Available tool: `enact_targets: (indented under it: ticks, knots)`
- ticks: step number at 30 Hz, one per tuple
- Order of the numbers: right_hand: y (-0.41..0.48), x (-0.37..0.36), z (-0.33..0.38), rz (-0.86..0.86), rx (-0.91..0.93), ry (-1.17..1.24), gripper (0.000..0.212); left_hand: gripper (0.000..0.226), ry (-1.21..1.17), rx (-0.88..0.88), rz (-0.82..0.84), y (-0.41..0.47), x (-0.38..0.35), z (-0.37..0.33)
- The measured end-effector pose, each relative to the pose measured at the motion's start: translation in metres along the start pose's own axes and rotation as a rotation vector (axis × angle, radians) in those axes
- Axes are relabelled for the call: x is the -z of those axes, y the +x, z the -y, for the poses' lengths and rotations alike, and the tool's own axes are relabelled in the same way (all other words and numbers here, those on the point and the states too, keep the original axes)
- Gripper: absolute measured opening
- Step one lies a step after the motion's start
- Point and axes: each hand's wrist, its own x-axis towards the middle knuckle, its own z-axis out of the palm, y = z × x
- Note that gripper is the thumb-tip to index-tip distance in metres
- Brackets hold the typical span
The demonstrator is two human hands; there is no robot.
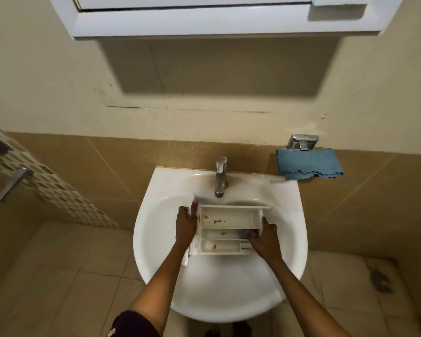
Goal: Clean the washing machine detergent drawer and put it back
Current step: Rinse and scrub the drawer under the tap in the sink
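A white detergent drawer (pixel 225 228) lies across the bowl of a white sink (pixel 156 239), below the tap. Its three compartments show brown specks of dirt. My left hand (pixel 186 221) holds the drawer's left end, fingers along its front panel. My right hand (pixel 263 237) grips the right end, fingers curled over the edge into the middle compartment.
A chrome tap (pixel 221 176) stands at the back of the sink. A blue cloth (pixel 309 164) hangs from a metal holder (pixel 301 141) on the wall at right. A white cabinet (pixel 204 18) hangs overhead. A door handle (pixel 10 183) is at left. Tiled floor lies below.
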Motion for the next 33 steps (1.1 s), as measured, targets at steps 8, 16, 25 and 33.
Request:
enact_targets:
  ticks: [8, 16, 25, 33]
  knots:
    - [0.011, -0.014, 0.002, -0.206, 0.069, -0.258, 0.055, 0.049, 0.019, -0.027, 0.001, 0.003, -0.004, 0.004]
    - [0.042, -0.009, 0.099, -0.219, 0.396, -0.095, 0.029, 0.043, 0.014, -0.067, -0.001, 0.007, -0.008, 0.007]
    - [0.067, -0.007, 0.169, -0.049, 0.187, -0.110, 0.045, 0.048, 0.002, -0.051, 0.084, 0.010, -0.006, 0.008]
    - [0.069, 0.009, 0.172, 0.065, 0.142, -0.298, 0.048, 0.047, 0.013, -0.062, 0.133, 0.010, -0.002, 0.011]
